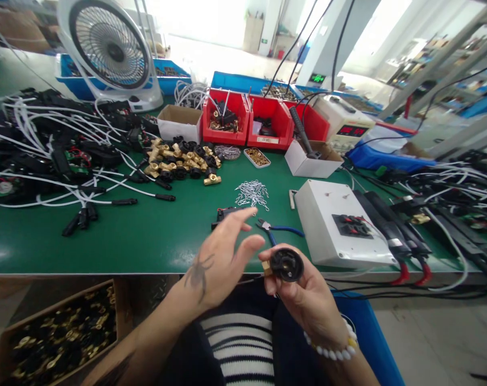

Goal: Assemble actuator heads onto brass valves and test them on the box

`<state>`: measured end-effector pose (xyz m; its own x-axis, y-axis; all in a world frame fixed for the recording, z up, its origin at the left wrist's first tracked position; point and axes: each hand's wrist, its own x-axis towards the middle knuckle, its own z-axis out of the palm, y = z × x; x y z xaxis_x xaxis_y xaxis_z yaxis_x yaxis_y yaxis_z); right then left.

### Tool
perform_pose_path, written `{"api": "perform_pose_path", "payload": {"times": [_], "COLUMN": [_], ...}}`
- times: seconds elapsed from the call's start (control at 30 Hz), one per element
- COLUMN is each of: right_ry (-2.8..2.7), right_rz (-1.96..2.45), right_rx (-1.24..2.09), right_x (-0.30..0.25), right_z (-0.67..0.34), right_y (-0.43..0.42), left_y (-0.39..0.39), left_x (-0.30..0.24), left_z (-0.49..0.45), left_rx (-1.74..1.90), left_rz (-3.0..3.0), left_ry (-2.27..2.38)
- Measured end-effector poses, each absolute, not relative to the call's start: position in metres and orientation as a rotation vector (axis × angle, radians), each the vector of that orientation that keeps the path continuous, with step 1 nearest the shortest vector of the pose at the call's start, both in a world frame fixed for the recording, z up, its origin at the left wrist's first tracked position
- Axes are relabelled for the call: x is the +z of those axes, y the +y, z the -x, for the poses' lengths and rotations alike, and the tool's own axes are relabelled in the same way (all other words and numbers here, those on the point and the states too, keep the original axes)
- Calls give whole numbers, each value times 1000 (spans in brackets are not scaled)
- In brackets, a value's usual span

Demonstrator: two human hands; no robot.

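Observation:
My right hand (308,300) grips a brass valve fitting with a round black plastic housing (287,264), its open face turned up toward me. My left hand (223,252) is held over the table's front edge, fingers stretched out, thumb apart, with nothing in it. Just beyond its fingertips lies a small pile of bent metal wire clips (252,194). Blue-handled cutting pliers (281,229) rest on the green table (179,225) between the clips and my right hand. A black part (223,213) with a red wire is partly hidden behind my left hand.
Brass fittings with black caps (183,161) are heaped beyond. Red bins (227,115) and a white box (314,161) stand behind. A grey switch box (336,222) is at right, cabled black units (54,145) and a fan (110,51) at left. A carton of fittings (117,316) sits below.

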<state>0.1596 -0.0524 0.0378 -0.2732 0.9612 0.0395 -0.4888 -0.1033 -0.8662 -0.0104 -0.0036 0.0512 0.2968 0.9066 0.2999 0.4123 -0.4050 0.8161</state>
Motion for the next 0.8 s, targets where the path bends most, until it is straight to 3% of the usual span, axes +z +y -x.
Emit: {"api": "perform_pose_path", "payload": {"times": [0.13, 0.27, 0.63, 0.8], "right_ry": [-1065, -1083, -1084, -1048], "right_rz": [651, 621, 634, 694], "right_rx": [1570, 1571, 1560, 1610], "right_x": [44, 44, 46, 54], "right_z": [-164, -162, -163, -162], "right_y": [-51, -55, -59, -65], "left_y": [29, 43, 41, 42], "left_x": [46, 38, 40, 47], "left_z": [2, -7, 4, 24], "left_rx": [625, 313, 412, 977], "left_rz": [-2259, -2371, -2110, -1402], "left_ry": [1967, 1974, 2002, 1198]}}
